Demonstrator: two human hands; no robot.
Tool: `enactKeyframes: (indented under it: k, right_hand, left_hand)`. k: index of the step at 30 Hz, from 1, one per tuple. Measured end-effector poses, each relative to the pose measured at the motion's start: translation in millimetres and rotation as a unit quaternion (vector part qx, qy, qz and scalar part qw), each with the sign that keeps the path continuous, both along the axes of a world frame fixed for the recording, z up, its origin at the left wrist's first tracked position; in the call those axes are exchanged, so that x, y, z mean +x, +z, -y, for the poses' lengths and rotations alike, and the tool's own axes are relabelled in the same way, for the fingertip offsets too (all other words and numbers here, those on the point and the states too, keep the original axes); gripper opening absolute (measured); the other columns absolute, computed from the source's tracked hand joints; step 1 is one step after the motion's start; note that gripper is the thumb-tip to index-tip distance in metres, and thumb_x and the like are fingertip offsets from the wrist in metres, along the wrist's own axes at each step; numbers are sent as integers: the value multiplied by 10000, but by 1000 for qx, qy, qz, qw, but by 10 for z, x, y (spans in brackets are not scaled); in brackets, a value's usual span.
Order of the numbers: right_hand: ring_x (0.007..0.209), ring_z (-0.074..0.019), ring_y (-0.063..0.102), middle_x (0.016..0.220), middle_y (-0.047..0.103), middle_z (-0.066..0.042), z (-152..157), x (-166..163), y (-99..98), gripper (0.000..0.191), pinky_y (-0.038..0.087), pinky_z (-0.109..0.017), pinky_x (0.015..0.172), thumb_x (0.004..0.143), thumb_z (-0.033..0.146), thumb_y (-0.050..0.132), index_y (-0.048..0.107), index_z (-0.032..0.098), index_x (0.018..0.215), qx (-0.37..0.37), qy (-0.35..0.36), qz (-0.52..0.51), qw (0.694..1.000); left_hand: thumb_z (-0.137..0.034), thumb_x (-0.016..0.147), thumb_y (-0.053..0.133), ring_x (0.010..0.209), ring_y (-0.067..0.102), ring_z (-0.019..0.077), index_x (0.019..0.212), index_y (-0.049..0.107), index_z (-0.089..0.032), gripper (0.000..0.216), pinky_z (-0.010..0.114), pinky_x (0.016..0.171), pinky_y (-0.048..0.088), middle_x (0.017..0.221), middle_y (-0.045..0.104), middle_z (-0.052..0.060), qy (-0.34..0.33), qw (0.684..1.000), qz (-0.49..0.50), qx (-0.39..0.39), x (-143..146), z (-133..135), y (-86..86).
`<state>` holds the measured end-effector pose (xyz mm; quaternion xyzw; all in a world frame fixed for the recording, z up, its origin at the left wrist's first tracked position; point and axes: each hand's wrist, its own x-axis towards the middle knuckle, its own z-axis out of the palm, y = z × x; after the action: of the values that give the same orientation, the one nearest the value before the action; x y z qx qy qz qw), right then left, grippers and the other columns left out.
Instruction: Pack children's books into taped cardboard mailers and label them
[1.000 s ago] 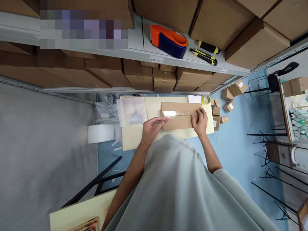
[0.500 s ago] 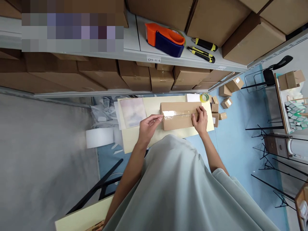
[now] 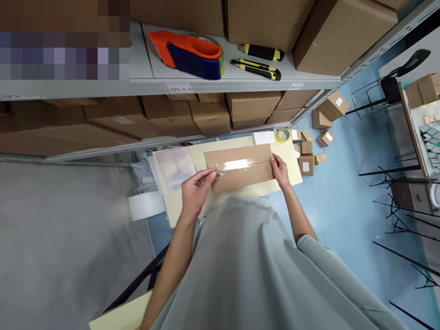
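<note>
In the head view, a long brown carton (image 3: 249,176) lay over the middle of the tabletop (image 3: 292,172), with clear tape (image 3: 237,164) along its lengthwise seam. The left hand (image 3: 195,190) had thumb and fingers together at the carton's left end; the spot was too small to tell whether they nipped the tape's end or only the cardboard. The right hand (image 3: 280,172) had its fingers clamped on the carton's right end.

The tape looked wrinkled towards the left, so a hard pull there could have torn it or lifted it off the seam. Uneven pressure from the two hands could have skewed the carton, and a shove to the far right might have knocked the tape roll (image 3: 282,140) off the tabletop's corner.

The carton was closed, so its contents did not show. Small cartons (image 3: 306,166) sat on the floor to the right, some bearing white labels. On the far side, the shelf (image 3: 240,85) held big boxes (image 3: 261,23), an orange and blue tape dispenser (image 3: 192,59) and two knives (image 3: 256,69).
</note>
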<state>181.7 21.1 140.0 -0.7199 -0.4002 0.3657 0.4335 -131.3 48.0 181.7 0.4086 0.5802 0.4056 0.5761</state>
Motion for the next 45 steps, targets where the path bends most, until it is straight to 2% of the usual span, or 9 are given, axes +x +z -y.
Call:
enactKeyframes:
  k: [4, 12, 18, 22, 27, 33, 38, 45]
  right_hand:
    - [1219, -293, 703, 1286, 786, -120, 17, 18, -90, 637, 555, -454, 1104, 945, 741, 604, 751, 193, 1235, 6, -1, -49, 999]
    - [1116, -249, 735, 1187, 786, -127, 31, -99, -167, 502, 625, -426, 1011, 916, 658, 709, 711, 194, 1107, 21, -90, -92, 991]
    - [1111, -263, 749, 1139, 803, -109, 91, 71, -117, 420, 636, -432, 998, 908, 604, 741, 734, 204, 1038, 11, -68, -168, 983]
    - [1108, -264, 752, 1125, 806, -102, 100, 184, -111, 411, 648, -427, 964, 924, 602, 721, 736, 212, 1051, 6, -34, -179, 983]
    - [1165, -267, 738, 1194, 789, -112, 88, 213, -127, 436, 651, -427, 971, 918, 622, 737, 719, 224, 1094, 5, 6, -156, 988]
    - [1197, -264, 719, 1240, 762, -130, 93, 216, -196, 477, 643, -426, 981, 937, 657, 702, 693, 225, 1139, 15, 26, -130, 991]
    - [1179, -260, 718, 1237, 762, -126, 94, 239, -207, 493, 643, -413, 947, 947, 683, 672, 688, 231, 1143, 16, 37, -98, 994]
    - [1134, -270, 729, 1201, 773, -129, 99, 234, -173, 495, 627, -433, 963, 952, 681, 653, 692, 225, 1139, 18, 40, -52, 998]
  left_hand:
    - [-604, 798, 842, 888, 711, 198, 1012, 859, -213, 446, 360, 903, 600, 1014, 800, 83, -18, 999, -28, 31, 200, 41, 69]
    - [-486, 809, 848, 921, 720, 210, 996, 865, -228, 319, 347, 878, 593, 1032, 802, 74, 12, 998, -65, 22, 635, 125, 177]
    - [-430, 764, 860, 796, 695, 184, 949, 859, -226, 275, 337, 817, 593, 901, 785, 47, 65, 995, -76, -12, 824, 170, 179]
    - [-402, 764, 847, 764, 671, 165, 954, 854, -226, 259, 322, 803, 583, 842, 755, 25, 80, 995, -61, -16, 908, 218, 166]
    - [-359, 774, 811, 791, 663, 163, 973, 851, -239, 235, 314, 811, 571, 835, 734, 15, 69, 997, -31, -14, 979, 284, 214]
    - [-378, 811, 794, 819, 664, 181, 974, 848, -250, 214, 334, 825, 568, 867, 730, 25, 62, 998, -22, -11, 999, 339, 359]
    - [-428, 829, 798, 857, 681, 208, 915, 837, -250, 201, 363, 832, 581, 930, 739, 49, 36, 999, -16, 6, 969, 376, 441]
    - [-404, 827, 807, 883, 685, 219, 910, 837, -246, 181, 370, 821, 574, 941, 733, 58, 22, 999, 17, 30, 841, 419, 474]
